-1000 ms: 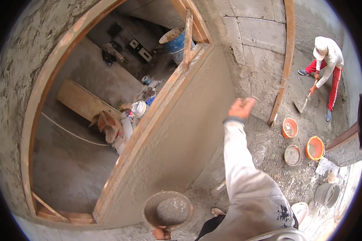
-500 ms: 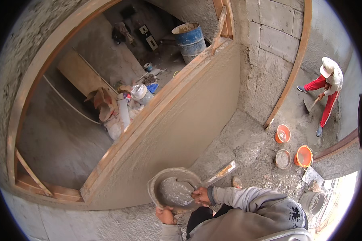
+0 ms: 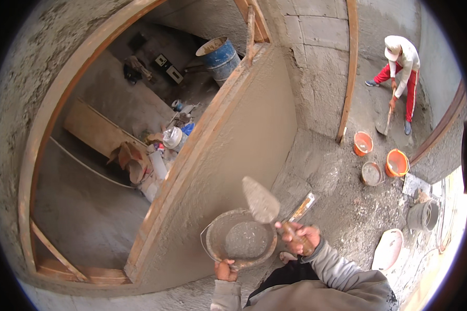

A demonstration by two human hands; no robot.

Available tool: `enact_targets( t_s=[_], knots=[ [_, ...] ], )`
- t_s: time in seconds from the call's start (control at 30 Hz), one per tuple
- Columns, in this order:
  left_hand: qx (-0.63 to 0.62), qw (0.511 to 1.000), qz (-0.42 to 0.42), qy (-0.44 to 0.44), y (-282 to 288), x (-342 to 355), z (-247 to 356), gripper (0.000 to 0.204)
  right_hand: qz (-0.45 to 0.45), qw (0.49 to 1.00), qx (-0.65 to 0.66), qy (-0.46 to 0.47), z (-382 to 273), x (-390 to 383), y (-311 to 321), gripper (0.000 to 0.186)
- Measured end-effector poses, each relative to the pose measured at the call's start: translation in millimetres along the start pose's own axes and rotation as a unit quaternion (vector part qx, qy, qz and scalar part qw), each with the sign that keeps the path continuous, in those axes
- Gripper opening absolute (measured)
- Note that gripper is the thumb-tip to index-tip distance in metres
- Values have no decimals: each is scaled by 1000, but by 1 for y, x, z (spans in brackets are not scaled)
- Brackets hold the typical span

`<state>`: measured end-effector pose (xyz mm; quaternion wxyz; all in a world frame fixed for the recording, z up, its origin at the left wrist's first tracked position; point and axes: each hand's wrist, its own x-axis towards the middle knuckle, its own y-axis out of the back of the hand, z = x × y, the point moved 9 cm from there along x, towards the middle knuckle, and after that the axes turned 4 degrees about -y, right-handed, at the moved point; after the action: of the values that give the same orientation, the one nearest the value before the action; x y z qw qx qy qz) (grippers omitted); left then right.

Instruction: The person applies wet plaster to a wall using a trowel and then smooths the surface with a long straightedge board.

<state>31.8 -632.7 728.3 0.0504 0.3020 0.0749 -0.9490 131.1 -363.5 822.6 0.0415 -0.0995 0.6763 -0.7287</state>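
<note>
My right hand (image 3: 302, 239) is closed around the wooden handle of a pointed trowel (image 3: 261, 201), its mortar-smeared blade raised over the far edge of the bucket. Below it stands a round bucket (image 3: 211, 236) with grey wet mortar (image 3: 246, 240) in it. On the bucket's near rim, my left hand (image 3: 226, 270) is closed, fingers curled over the edge. A long flat tool (image 3: 302, 206) with a pale end lies on the ground just beyond my right hand. The freshly coated wall (image 3: 228, 160) rises close to the bucket's far left side.
Two orange buckets (image 3: 362, 143) and a dark-rimmed mortar bucket (image 3: 372, 174) stand to the right. Beyond them a co-worker (image 3: 403, 70) bends over a shovel (image 3: 384, 124). A wooden frame (image 3: 192, 136) tops the low wall. A pinkish-white basin (image 3: 388, 250) and a grey container (image 3: 423, 215) lie at right.
My right hand has lifted the trowel out of the bucket and moved right. My left hand stays on the rim. The view has shifted, and the co-worker's shovel is lower and nearer.
</note>
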Motion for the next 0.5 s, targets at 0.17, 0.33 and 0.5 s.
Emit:
enact_targets(
  t_s=[0.17, 0.33, 0.5],
  knots=[
    [-17, 999, 29, -39, 30, -5, 16, 51, 130, 866, -264, 404, -123, -10, -54, 64],
    [-23, 997, 55, -51, 70, -8, 17, 51, 373, 586, -290, 658, -223, 10, -37, 60],
    [-9, 994, 111, -19, 130, 5, -3, 47, 291, 539, -696, 374, -255, 145, 25, 60]
  ],
)
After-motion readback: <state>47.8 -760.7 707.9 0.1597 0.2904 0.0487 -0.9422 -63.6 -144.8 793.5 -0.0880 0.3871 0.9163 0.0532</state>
